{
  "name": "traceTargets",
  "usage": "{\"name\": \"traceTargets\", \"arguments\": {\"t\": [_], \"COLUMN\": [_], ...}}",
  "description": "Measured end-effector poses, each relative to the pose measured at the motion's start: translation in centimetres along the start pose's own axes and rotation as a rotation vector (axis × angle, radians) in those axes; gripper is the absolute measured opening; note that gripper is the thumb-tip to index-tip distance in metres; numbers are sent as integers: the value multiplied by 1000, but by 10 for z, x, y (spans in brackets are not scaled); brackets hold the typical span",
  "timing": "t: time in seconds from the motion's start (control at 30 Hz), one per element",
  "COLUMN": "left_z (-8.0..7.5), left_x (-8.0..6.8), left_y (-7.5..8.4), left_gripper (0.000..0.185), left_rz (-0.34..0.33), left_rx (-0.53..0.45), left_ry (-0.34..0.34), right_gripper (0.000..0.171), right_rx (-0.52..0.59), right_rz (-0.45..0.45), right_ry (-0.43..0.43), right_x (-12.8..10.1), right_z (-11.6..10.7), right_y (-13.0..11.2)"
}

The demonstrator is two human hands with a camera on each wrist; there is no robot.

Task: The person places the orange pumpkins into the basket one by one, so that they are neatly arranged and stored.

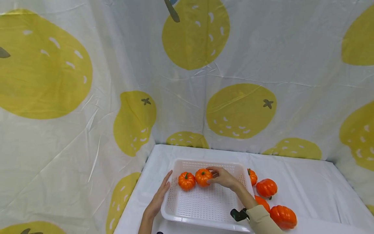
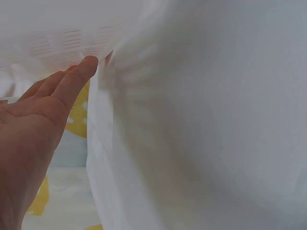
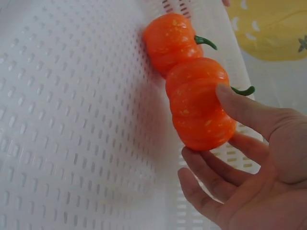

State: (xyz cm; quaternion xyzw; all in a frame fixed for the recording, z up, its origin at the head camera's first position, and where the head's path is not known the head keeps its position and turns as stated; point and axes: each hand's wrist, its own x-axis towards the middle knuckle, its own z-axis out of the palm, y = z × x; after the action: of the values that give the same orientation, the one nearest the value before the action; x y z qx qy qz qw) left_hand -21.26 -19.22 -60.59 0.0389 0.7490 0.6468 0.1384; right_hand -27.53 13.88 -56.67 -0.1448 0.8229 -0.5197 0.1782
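Resting under both hands, the white basket [image 1: 204, 204] sits between them; the left hand [image 1: 159, 196] lies flat, fingers straight, against its outer wall. Inside, the right hand [image 1: 223, 177] loosely cups a pumpkin [image 1: 203, 177] touching a second pumpkin [image 1: 186, 181].

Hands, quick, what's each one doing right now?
Left hand: open, straight fingers resting against the white perforated plastic basket.
Right hand: fingers and thumb hold a small orange toy pumpkin inside the basket.
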Motion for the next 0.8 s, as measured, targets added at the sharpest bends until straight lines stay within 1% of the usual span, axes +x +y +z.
{"name": "traceTargets", "arguments": {"t": [0.1,0.23,0.33,0.47,0.53,0.8], "left_z": [-1,-1,-2,-2,-2,0], "left_x": [0,0,0,-1,-1,2], "left_y": [0,-1,-1,-1,-2,-3], "left_gripper": [57,56,56,56,55,54], "left_rz": [3,1,0,0,1,15], "left_rx": [-2,-8,-8,-15,-20,-21], "left_ry": [1,8,6,0,1,-5], "right_gripper": [61,60,59,59,60,65], "right_rx": [-14,-71,-102,-94,-93,-136], "right_rz": [9,6,13,38,39,-16], "right_ry": [-2,-16,-10,5,-2,-42], "right_x": [1,2,2,3,3,-1], "right_z": [2,5,8,11,11,4], "right_y": [0,1,3,6,8,9]}}
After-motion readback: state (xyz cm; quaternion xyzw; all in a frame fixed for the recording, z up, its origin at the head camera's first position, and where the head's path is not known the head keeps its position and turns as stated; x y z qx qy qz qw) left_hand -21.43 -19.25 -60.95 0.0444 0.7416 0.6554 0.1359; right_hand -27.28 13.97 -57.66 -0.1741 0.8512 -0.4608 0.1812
